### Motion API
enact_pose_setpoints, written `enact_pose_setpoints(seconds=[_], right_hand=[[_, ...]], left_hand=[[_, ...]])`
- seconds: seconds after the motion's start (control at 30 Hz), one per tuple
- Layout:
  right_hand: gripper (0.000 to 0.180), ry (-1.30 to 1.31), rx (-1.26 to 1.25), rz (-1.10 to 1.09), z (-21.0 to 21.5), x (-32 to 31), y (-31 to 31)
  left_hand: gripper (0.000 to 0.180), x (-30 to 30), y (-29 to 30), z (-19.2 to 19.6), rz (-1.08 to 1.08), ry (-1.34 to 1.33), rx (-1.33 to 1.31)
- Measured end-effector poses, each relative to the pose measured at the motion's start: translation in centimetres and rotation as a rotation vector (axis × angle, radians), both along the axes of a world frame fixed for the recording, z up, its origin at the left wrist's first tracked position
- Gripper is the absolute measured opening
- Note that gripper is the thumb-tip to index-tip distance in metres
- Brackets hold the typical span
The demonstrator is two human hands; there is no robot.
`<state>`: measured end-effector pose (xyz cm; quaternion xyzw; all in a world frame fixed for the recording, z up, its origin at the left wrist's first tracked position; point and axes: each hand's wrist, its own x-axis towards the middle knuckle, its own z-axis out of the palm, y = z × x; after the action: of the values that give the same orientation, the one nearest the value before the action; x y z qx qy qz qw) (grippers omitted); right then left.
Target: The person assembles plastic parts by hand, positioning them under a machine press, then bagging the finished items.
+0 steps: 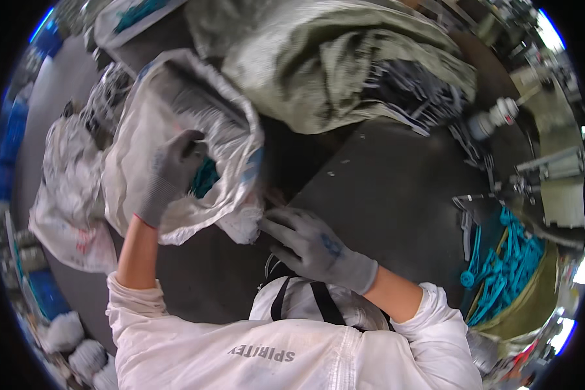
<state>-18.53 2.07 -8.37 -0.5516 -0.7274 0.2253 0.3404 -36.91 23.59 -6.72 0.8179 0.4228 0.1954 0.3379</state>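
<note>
- White sack (125, 179), mouth wide open, sits on the dark tabletop (383, 188) left of the middle of the view, before the person; its open mouth probably allows both sight of and reach to the contents.
- Teal pieces (205, 179), visible inside that mouth just beside the left glove; the sack wall hides the rest, so their number cannot be told.
- Left hand (168, 179), in a grey glove, reaches over the near-left side of the mouth with its fingers curled inward. Whether they pinch anything cannot be told, owing to blur; the placement would suit steadying the wall or reaching inside.
- Right hand (318, 244), likewise gloved, lies low with its fingers extended towards the sack's near-right corner. Their tips meet its outline, but whether they pinch the cloth or merely rest against it cannot be told. With 1 hand at the mouth and 1 at the corner, the limp sack is presumably easier to control.
- Olive sack (292, 78), lying beyond on its side, lets dark grey pieces (416, 91) show at its opening.
- Olive bag (549, 296), at the right, holds further teal parts (510, 273), apparently grouped by colour, apart from the grey ones.
</note>
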Motion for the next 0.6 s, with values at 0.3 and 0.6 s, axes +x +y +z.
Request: enact_pose_setpoints(seconds=[0.3,0.6], right_hand=[[0.030,0.237,-0.075,-0.611,2.3,8.3,-14.2],[0.022,-0.106,-0.310,-1.559,4.6,21.5,-37.7]], left_hand=[[0.030,32.3,-12.1,0.1,-0.629,0.013,0.766],[0.033,38.4,-11.2,-3.0,-0.613,0.544,1.030]])
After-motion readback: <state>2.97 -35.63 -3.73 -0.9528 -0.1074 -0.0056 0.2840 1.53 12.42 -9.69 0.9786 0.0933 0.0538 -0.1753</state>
